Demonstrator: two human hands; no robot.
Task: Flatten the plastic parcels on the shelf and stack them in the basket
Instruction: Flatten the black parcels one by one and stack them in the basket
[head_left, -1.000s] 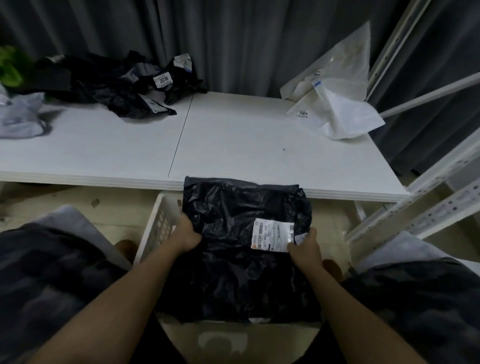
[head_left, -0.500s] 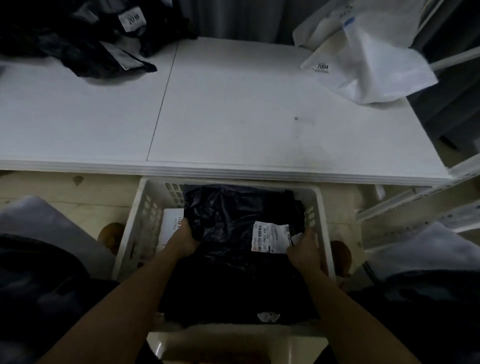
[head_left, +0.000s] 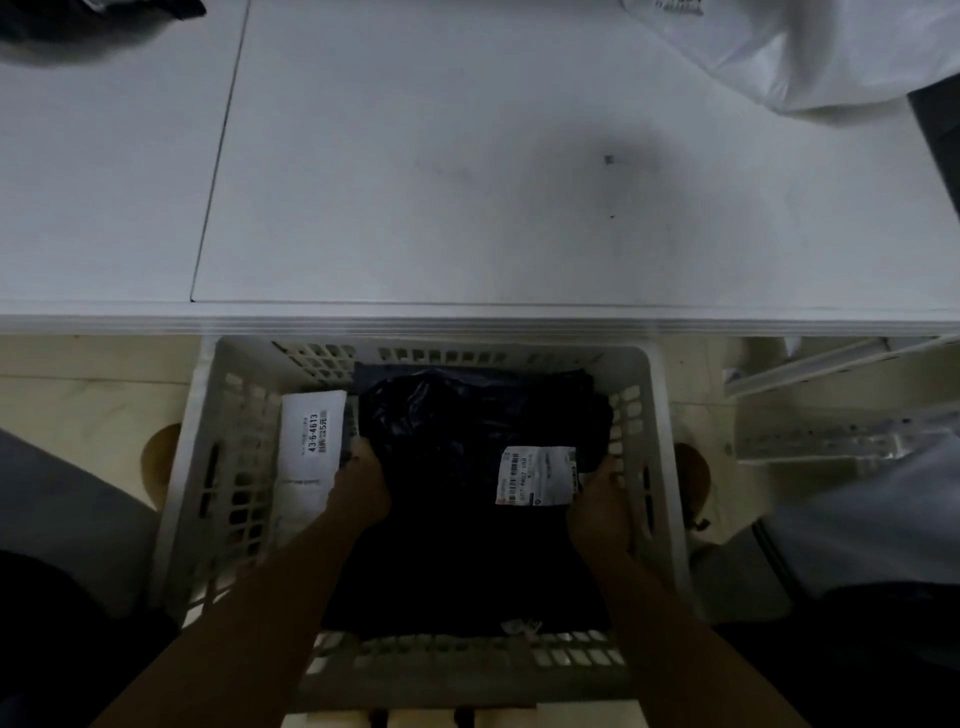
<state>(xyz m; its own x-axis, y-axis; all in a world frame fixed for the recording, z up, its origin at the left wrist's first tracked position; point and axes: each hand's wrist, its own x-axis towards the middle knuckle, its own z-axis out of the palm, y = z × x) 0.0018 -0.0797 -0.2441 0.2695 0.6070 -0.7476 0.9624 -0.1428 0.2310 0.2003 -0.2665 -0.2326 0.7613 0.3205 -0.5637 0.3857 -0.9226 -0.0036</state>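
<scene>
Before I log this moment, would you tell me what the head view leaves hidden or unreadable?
- Fingertips of the left hand and right hand: tucked under the black parcel edges.
- What lies beneath that parcel in the basket: covered, too dark.
- Small print on its label: blurred.
- White parcel on the shelf: cut off by the top edge.
- Dark parcels at the top left: cut off, blurred.

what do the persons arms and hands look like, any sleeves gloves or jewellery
Both forearms are bare right down to the frame's lower edge, so no sleeves show. The left hand and the right hand wear no gloves. No watch, ring or bracelet is visible, though the picture is dim and the fingers are partly hidden.
</scene>
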